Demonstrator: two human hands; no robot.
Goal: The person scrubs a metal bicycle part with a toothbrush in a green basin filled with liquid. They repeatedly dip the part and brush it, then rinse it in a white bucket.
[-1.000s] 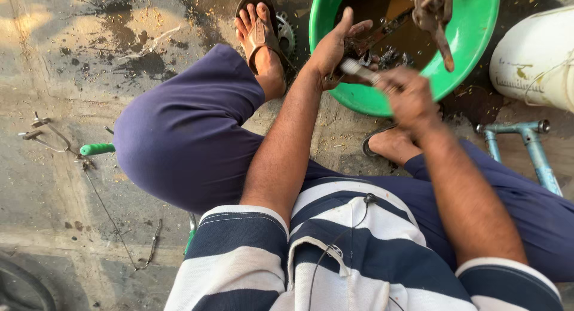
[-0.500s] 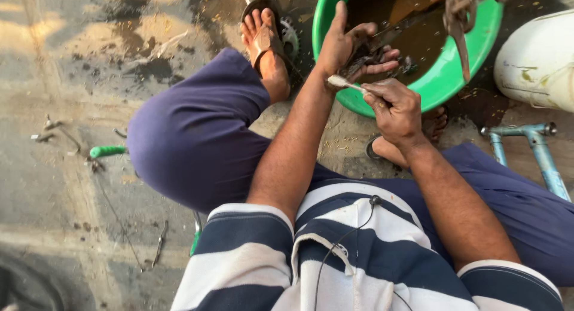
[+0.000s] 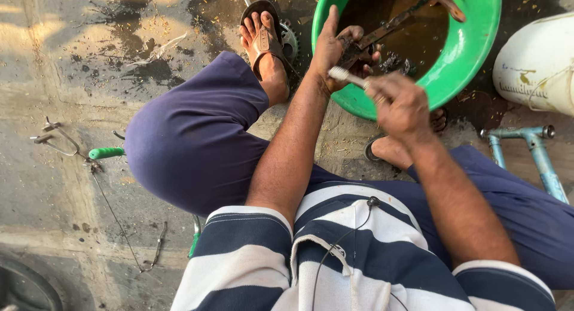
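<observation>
Two hands: brush (image 3: 347,78) lies level, bristles pointing left.

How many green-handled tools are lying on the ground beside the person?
2: one green-handled tool on the ground left of the knee, another partly hidden under the thigh near the shirt. More may be hidden.

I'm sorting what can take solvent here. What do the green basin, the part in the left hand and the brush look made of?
Green basin: likely plastic, with a glossy, even colour. Part in the left hand: probably metal, dark and greasy with a dull finish. Brush in the right hand: pale handle, probably plastic; the bristles are too small to tell.
</observation>
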